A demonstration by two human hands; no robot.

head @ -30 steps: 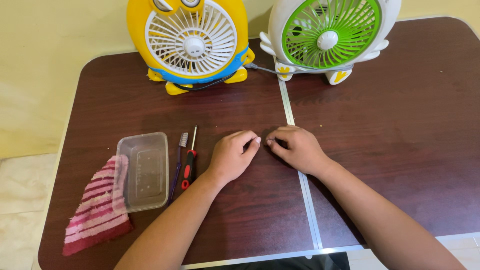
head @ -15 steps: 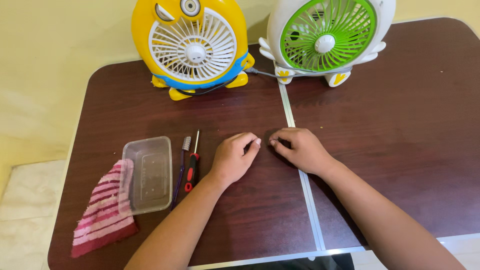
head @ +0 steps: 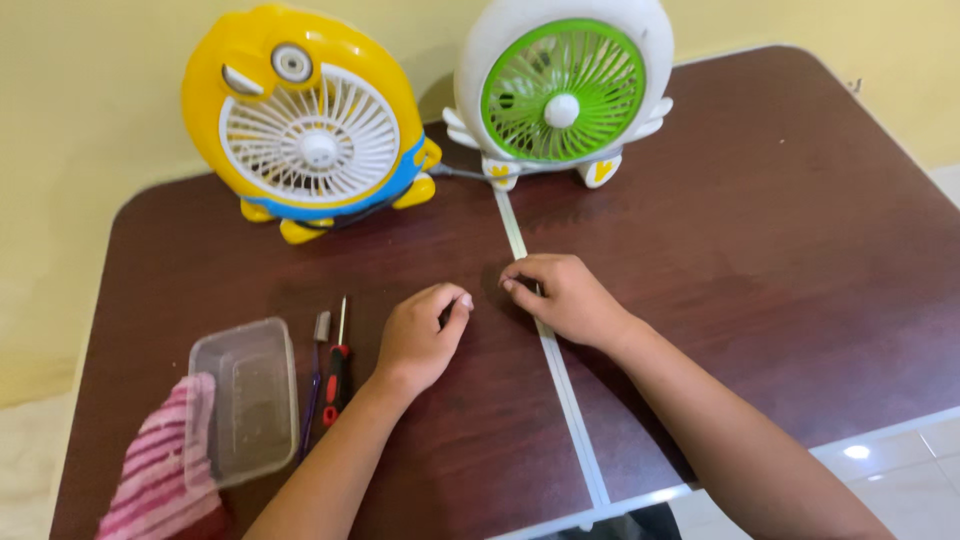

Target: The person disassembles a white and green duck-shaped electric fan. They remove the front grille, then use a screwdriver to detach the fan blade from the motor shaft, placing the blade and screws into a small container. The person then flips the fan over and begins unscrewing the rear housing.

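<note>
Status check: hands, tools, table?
Left hand and right hand curled, resting on table, holding nothing visible. Screwdriver and small brush untouched beside left hand. Nothing between the hands.

The table [head: 760, 260] is showing a dark wood-grain laminate, smooth and faintly glossy, catching a soft sheen near its far right corner. A pale metal strip [head: 560, 385] is running down its middle, matt and brushed-looking. At the far edge, the yellow fan [head: 305, 125] is gleaming in glossy moulded plastic, its white grille smooth too; the white and green fan [head: 560, 95] beside it is shining the same way. Near the left edge, the clear tub [head: 245, 398] is looking like thin, slightly cloudy plastic. The pink striped cloth [head: 160, 470] is looking like rough, looped terry. The screwdriver [head: 337, 365] is showing a bright metal shaft and a glossy red and black plastic handle.
</note>
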